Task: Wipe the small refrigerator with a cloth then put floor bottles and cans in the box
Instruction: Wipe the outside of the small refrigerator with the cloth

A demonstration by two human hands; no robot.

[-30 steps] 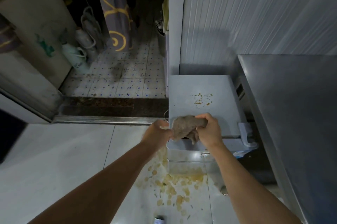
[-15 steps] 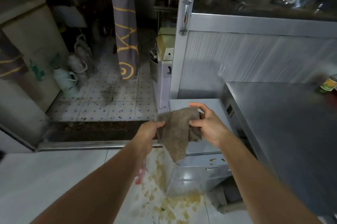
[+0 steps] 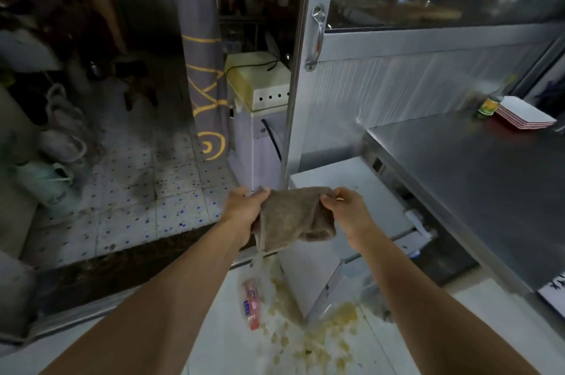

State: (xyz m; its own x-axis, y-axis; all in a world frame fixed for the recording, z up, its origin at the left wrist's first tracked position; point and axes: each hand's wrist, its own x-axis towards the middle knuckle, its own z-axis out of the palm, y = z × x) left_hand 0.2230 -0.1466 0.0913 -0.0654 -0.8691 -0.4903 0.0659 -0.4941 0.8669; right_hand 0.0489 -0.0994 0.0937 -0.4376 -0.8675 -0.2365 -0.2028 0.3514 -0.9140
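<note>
Above the small refrigerator (image 3: 342, 191), left hand (image 3: 244, 209) and right hand (image 3: 345, 209) each pinch a top corner of the cloth (image 3: 293, 218); spilled food (image 3: 318, 341) and a bottle (image 3: 251, 304) remain on the floor, suggesting collection hasn't begun.

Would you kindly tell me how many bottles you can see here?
2: a plastic bottle lying on the floor beside the small refrigerator, and a green bottle upright on the steel counter. Others may be hidden.
</note>
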